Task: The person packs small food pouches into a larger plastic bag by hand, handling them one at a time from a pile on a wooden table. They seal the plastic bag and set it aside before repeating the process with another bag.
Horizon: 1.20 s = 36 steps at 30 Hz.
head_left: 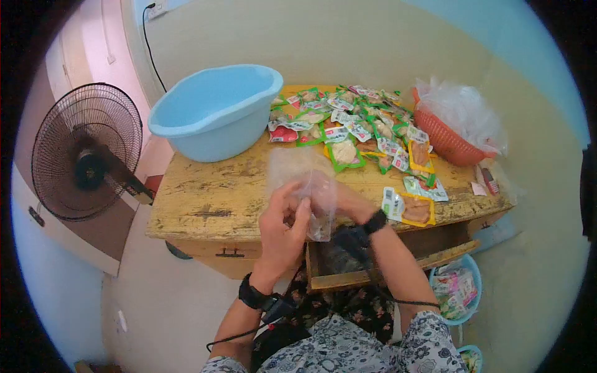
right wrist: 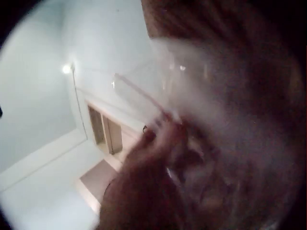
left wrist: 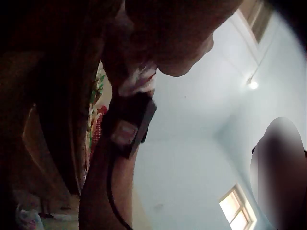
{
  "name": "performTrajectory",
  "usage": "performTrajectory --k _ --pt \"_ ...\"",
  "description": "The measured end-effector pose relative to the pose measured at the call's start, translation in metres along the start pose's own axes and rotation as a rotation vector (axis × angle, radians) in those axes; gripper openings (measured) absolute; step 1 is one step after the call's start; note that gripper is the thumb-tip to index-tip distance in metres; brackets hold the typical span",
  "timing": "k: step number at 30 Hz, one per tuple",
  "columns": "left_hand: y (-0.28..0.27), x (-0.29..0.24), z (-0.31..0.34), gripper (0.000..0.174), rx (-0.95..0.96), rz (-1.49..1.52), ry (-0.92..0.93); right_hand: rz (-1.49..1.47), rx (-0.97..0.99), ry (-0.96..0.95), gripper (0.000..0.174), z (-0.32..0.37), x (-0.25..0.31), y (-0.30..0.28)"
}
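The left hand [head_left: 281,227] and right hand [head_left: 341,200] pinched a clear bag [head_left: 298,171] (fingers curled); snack packets [head_left: 357,127] lay at one o'clock.

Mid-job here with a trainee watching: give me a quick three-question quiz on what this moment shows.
1. True or false: the left hand and the right hand both hold the clear plastic bag.
2. What stands on the table to the left of the snack packets? A. a blue basin B. a kettle C. a red tray
3. In a word: on which side of the packets, the person's own left or right, does the orange basket stand?

Key: 1. True. 2. A. 3. Right.
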<state>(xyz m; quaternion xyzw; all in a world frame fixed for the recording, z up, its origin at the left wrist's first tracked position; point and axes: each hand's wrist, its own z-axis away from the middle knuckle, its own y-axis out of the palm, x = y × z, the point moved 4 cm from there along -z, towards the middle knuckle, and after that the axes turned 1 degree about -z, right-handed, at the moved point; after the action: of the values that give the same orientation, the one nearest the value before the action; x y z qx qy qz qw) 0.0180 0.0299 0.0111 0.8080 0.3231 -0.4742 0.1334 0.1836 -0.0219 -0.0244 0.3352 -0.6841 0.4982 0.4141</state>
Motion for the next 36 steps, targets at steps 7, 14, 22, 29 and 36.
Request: performTrajectory --k 7,14,22,29,36 --pt "0.006 0.024 -0.008 0.018 0.118 0.023 -0.119 0.177 -0.512 0.328 0.028 0.083 0.055 -0.102" --pt "0.002 0.030 -0.004 0.015 0.147 -0.001 -0.133 1.232 -0.817 0.344 0.054 0.067 0.039 -0.152" --pt "0.001 0.023 -0.004 0.016 0.157 0.035 -0.191 1.148 -0.816 0.503 0.045 0.074 0.019 -0.183" --pt "0.003 0.028 -0.006 0.016 0.157 -0.039 -0.189 0.489 -1.103 0.003 0.018 0.131 0.050 -0.167" --pt "0.014 0.016 -0.010 0.017 0.155 -0.046 -0.205 0.158 -1.159 -0.079 0.018 0.171 0.127 -0.085"
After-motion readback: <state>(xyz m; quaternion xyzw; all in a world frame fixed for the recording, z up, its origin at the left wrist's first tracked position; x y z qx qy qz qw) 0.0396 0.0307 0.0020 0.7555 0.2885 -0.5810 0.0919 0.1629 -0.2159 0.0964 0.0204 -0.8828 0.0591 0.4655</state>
